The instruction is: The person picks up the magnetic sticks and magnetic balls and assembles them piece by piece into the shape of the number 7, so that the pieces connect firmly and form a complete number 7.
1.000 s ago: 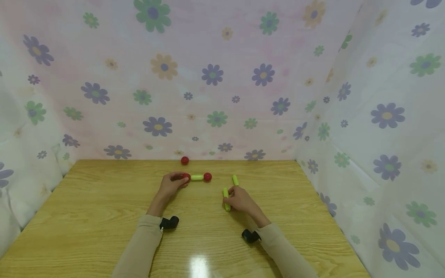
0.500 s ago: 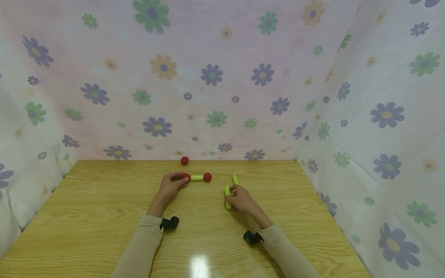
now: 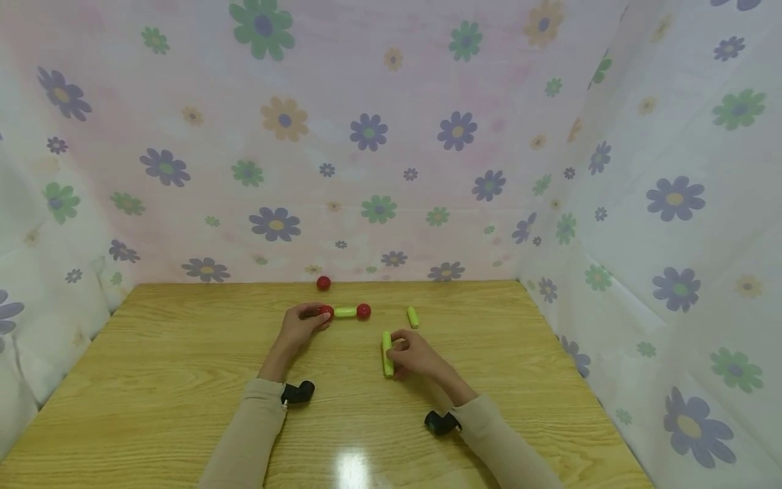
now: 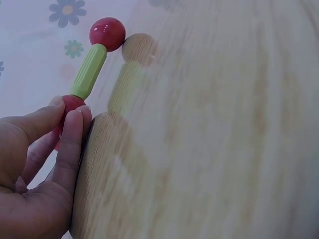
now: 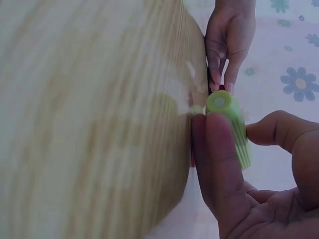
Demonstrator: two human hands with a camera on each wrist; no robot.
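Observation:
My left hand [image 3: 301, 324] pinches a red ball [image 3: 326, 312] at the left end of a light-green ridged rod [image 3: 345, 312]. A second red ball [image 3: 363, 311] caps the rod's right end, so the three make a dumbbell shape lying level at the table. In the left wrist view the thumb and fingertips [image 4: 75, 124] cover much of the held ball. Further right, my right hand [image 3: 417, 353] pinches another light-green rod [image 3: 387, 354] between thumb and fingers. Its near end shows a pale round disc in the right wrist view, where the ridged rod [image 5: 234, 124] points towards the left hand.
A loose red ball [image 3: 323, 283] sits at the table's back edge. One more light-green rod [image 3: 413, 317] lies behind the right hand. Flowered cloth [image 3: 379, 170] hangs round the back and sides of the wooden table [image 3: 183, 353].
The right hand has shifted a little left with its rod, away from the loose rod behind it, which now shows whole. The left hand and its dumbbell piece stay put.

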